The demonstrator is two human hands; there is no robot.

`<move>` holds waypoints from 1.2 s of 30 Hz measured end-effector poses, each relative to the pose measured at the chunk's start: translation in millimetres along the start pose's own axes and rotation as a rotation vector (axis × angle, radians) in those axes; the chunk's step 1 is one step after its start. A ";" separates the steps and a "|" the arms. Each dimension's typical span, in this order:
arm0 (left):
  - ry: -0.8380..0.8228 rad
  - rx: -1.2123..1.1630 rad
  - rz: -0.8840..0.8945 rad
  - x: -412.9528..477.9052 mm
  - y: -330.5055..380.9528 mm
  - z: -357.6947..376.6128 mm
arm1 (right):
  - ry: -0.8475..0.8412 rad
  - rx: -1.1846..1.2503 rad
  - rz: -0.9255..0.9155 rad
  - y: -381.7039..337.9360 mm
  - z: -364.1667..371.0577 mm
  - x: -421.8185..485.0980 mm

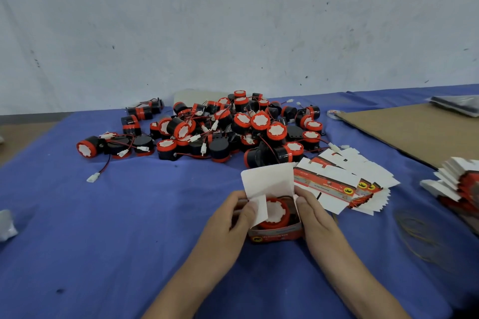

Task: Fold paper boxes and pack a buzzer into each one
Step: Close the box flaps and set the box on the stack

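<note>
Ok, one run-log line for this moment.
phase: closing box | buzzer: inside, top lid up | left hand: pinches left flap | right hand: holds box's right side | loose buzzers: piled behind

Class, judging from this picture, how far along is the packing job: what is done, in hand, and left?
Done: one box is folded up with a buzzer inside. In hand: the left hand pinches its side flap, the right hand holds the other side; the lid stands open. Left: the buzzer pile and flat boxes.

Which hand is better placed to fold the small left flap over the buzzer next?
Probably the left hand: it pinches that flap, just above the buzzer, while the right hand holds the box on its other side.
</note>
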State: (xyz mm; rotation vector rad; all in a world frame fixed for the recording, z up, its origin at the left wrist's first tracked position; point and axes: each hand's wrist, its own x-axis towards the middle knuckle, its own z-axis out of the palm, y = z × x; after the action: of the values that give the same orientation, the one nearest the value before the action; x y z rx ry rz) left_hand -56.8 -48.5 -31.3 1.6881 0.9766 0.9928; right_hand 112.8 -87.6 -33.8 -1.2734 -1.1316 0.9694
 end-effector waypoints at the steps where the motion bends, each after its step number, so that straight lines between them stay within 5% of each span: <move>1: 0.015 -0.050 0.012 0.5 1.8 -0.8 | -0.017 0.084 0.001 -0.4 1.2 2.5; 6: 0.083 -0.264 -0.005 3.2 6.8 -7.1 | -0.162 0.456 0.037 -6.1 4.7 7.2; 20: 0.047 -0.518 -0.111 4.1 4.6 -8.4 | -0.040 0.395 0.077 1.4 12.9 13.3; 28: -0.062 -0.434 -0.180 6.4 11.8 -20.4 | -0.074 0.376 0.052 4.2 11.7 9.7; 32: -0.218 -0.094 0.059 -7.3 1.0 -23.3 | -0.085 0.399 0.025 5.0 12.2 8.1; 36: -0.124 -0.087 0.129 -6.6 2.4 -22.3 | -0.168 0.375 -0.045 2.0 11.5 7.8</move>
State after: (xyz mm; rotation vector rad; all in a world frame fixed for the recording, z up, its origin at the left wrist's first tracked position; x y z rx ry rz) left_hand -79.2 -48.3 -24.7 1.7351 0.7415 0.9870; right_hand 103.2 -77.4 -35.6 -0.8740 -1.0404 1.2070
